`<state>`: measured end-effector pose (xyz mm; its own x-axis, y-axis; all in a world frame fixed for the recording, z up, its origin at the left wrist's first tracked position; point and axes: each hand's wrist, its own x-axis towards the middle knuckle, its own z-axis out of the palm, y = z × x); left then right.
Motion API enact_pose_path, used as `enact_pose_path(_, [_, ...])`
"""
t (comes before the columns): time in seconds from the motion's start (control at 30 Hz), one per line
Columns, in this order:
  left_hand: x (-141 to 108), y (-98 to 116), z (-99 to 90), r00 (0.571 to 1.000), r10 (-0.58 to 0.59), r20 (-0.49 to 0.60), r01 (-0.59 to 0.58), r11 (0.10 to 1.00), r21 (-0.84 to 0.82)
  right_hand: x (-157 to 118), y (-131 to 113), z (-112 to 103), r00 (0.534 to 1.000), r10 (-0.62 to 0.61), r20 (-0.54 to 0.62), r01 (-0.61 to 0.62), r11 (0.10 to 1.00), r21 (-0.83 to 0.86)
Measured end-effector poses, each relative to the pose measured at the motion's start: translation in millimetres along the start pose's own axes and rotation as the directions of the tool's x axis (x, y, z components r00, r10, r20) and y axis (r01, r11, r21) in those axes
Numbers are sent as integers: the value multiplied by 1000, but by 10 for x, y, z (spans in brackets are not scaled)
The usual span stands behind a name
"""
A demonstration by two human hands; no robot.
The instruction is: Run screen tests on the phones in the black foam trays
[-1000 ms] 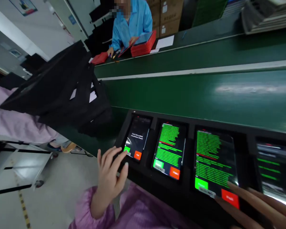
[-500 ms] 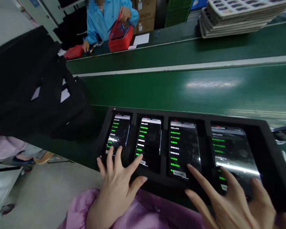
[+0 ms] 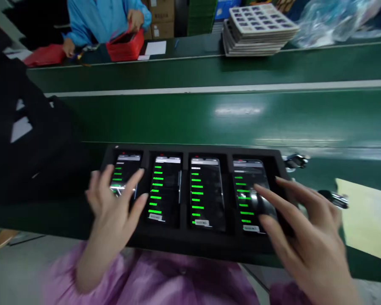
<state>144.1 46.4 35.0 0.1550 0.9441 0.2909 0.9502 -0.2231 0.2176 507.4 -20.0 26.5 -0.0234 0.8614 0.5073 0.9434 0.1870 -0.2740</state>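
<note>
Several phones with lit screens and green text lines lie in separate slots of a black foam tray (image 3: 206,243). My left hand (image 3: 114,199) is over the leftmost phone (image 3: 127,163) with its fingers apart, holding nothing. Beside it are a second phone (image 3: 165,186) and a third phone (image 3: 207,190), both uncovered. My right hand (image 3: 305,228) spreads its fingers at the right side of the rightmost phone (image 3: 244,190) and over the tray's right edge. Whether the fingertips touch the screens cannot be made out.
Black fabric (image 3: 34,140) is at the left. Metal clamps (image 3: 296,161) and a yellow sheet (image 3: 365,216) lie to the right. Across the green bench (image 3: 165,120), a person in blue (image 3: 97,21) handles a red case (image 3: 127,46) near stacked trays (image 3: 257,31).
The view has swung right, bringing the clamps and yellow sheet into sight. More green lines show on the screens. Both hands have shifted outward, uncovering the second and third phones.
</note>
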Motion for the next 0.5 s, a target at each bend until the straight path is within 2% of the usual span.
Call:
enact_pose_path(0.03, [-60, -106, -52, 995, 20, -98, -22, 999, -23, -69, 51, -98, 1000, 0, -27, 1, 1000, 11])
enact_pose_path(0.1, [-161, -315, -121, 979, 17, -205, -33, 997, -76, -203, 129, -205, 999, -26, -41, 26, 1000, 0])
enact_pose_path(0.17, [-224, -480, -120, 975, -22, -221, -3, 994, -112, -299, 170, -199, 997, -76, 7, 76, 997, -34])
enact_pose_path(0.27, [-254, -617, 5, 972, -62, -227, 37, 993, -111, -375, 180, -115, 990, -121, 75, 131, 982, -139])
enact_pose_path(0.33, [-253, -659, 114, 959, -38, -280, 8, 994, -104, -420, 182, -94, 996, -74, 58, 80, 991, -108])
enact_pose_path(0.4, [-258, -685, 179, 935, -5, -354, -36, 993, -109, -488, 202, -106, 999, 16, 34, -16, 1000, 1])
enact_pose_path(0.5, [-298, -717, 135, 941, 26, -338, -67, 992, -109, -610, 273, -81, 996, 44, 77, -48, 997, 58])
